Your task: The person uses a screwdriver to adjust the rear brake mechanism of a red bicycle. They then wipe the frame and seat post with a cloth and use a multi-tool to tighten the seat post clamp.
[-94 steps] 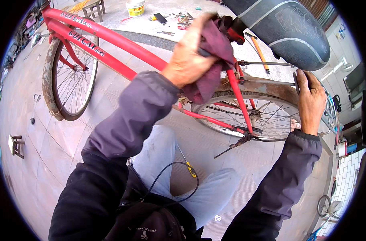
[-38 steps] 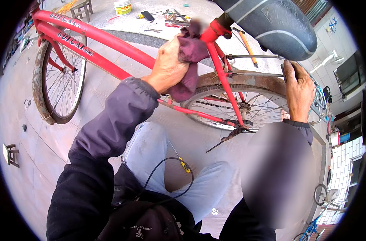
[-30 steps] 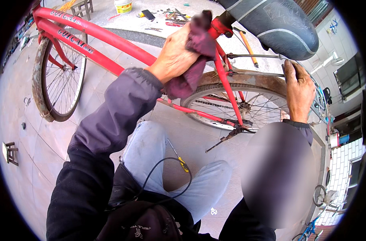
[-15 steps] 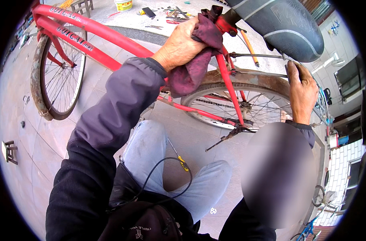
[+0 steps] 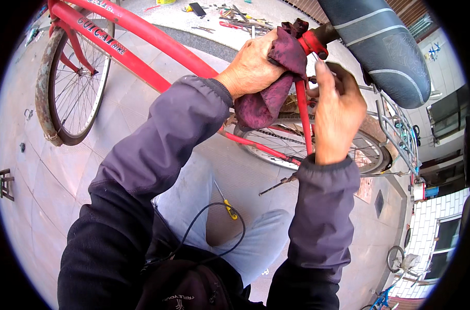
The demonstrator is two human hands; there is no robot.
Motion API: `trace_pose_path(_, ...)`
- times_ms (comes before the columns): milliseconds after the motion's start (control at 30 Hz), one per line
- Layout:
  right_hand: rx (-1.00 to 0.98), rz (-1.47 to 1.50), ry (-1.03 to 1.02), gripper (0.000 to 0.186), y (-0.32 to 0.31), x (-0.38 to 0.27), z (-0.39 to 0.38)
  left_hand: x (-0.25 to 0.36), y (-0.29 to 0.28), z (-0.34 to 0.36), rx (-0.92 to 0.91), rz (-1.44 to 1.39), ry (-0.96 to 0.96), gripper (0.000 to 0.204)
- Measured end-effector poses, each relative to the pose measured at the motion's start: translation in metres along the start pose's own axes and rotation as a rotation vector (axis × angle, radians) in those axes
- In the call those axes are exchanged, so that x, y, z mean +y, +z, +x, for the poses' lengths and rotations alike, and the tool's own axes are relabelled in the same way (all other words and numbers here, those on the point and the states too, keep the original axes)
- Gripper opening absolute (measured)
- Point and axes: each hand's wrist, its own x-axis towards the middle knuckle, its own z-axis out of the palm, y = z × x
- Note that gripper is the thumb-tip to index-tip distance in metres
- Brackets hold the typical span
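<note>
While left hand (image 5: 252,67) grips: cloth (image 5: 266,106) left of the seat (image 5: 382,49), likely soft, light, best bunched mid-fold.
Right hand (image 5: 341,111): half-curled, below-left of the seat; can't tell its hold.

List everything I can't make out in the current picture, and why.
- Frame joint under the maroon cloth: head view, covered by the cloth and the left hand.
- What, if anything, the right hand holds: head view, fingers partly hidden and blurred.
- Front top end of the red frame: head view, cut off by the upper edge.
- Scattered tools: head view, too small to identify each.
</note>
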Motion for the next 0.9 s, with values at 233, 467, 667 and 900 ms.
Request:
trace_pose_path(233, -0.182, 0.396, 0.15, 0.033, 0.01, 0.013, 0.018, -0.006, 0.003, 0.0, 0.002, -0.046, -0.005, 0.036)
trace_pose_path(467, -0.209, 0.653, 0.285, 0.029, 0.001, 0.019, 0.018, -0.006, 0.005, -0.001, 0.013, -0.041, -0.015, 0.035)
trace_pose_path(667, 0.095, 0.183, 0.057, 0.021, 0.01, -0.005, 0.009, -0.009, 0.003, -0.003, 0.014, -0.098, 0.01, 0.037)
trace_pose_path(900, 0.12, -0.012, -0.217, 0.023, 0.024, 0.01, 0.013, -0.007, 0.004, -0.002, 0.02, -0.047, 0.022, 0.039)
